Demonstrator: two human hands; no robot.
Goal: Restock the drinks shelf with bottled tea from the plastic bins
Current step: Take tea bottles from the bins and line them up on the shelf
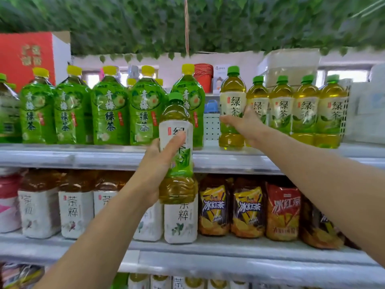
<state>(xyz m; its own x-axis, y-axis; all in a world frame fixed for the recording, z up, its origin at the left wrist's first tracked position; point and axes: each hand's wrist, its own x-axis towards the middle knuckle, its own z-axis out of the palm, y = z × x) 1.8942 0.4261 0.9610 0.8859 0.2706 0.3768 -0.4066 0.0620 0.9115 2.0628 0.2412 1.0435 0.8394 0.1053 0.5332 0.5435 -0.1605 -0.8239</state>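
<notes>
My left hand (160, 161) grips a green-capped green tea bottle (179, 170) upright in front of the top shelf (83, 157), its thumb across the white label. My right hand (243, 124) reaches onto the top shelf and holds another green tea bottle (232, 101), the leftmost of a row of the same bottles (304, 109). That bottle stands on the shelf. A gap lies between it and the yellow-capped bottles to the left.
Large yellow-capped plum green tea bottles (108, 109) fill the top shelf's left side. The shelf below (187, 249) carries white-label tea bottles (75, 213) and iced black tea bottles (248, 211). A red box (27, 57) and a red bucket (203, 76) sit behind. Fake leaves hang overhead.
</notes>
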